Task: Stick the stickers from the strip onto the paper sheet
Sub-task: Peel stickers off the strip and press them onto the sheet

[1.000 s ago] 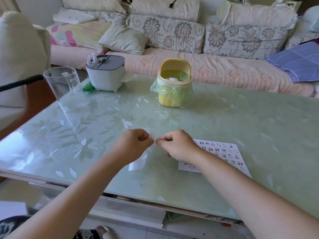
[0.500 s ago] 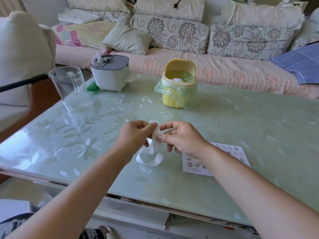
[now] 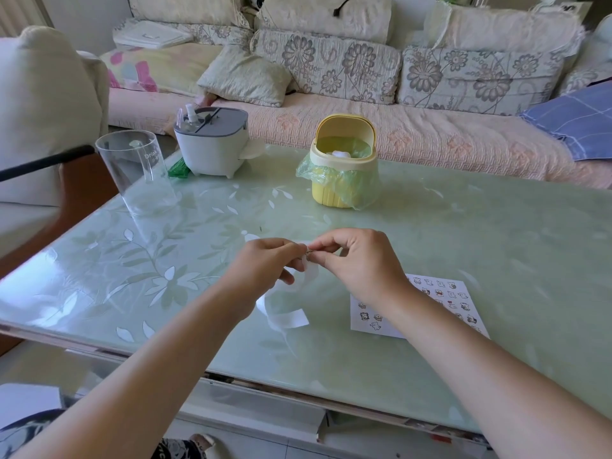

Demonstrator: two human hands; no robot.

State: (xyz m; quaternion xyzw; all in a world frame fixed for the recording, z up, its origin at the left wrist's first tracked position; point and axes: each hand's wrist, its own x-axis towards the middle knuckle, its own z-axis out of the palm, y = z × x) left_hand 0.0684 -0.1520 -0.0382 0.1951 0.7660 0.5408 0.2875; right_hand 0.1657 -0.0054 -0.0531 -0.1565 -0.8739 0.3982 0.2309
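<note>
A clear cup (image 3: 139,170) stands upright on the green glass bench (image 3: 496,233), far left of the yellow bin (image 3: 344,180). A white pot with a grey lid (image 3: 212,144) sits nearer the bin's left, slightly farther back. In front of the bin and a little left, the left hand (image 3: 265,270) has its fingers curled, pinching the top of the white strip (image 3: 284,313), which loops down to the bench. Directly in front of the bin, the right hand (image 3: 361,263) pinches a small sticker (image 3: 308,256) at the strip's top with thumb and forefinger; whether it is peeled free cannot be told. The hands' fingertips meet there. The paper sheet (image 3: 374,313) lies flat in front-right of the bin, partly under the right wrist, bearing rows of stickers. Far right of the bin and behind it, a blue checked cloth (image 3: 576,120) lies on the sofa (image 3: 430,134).
</note>
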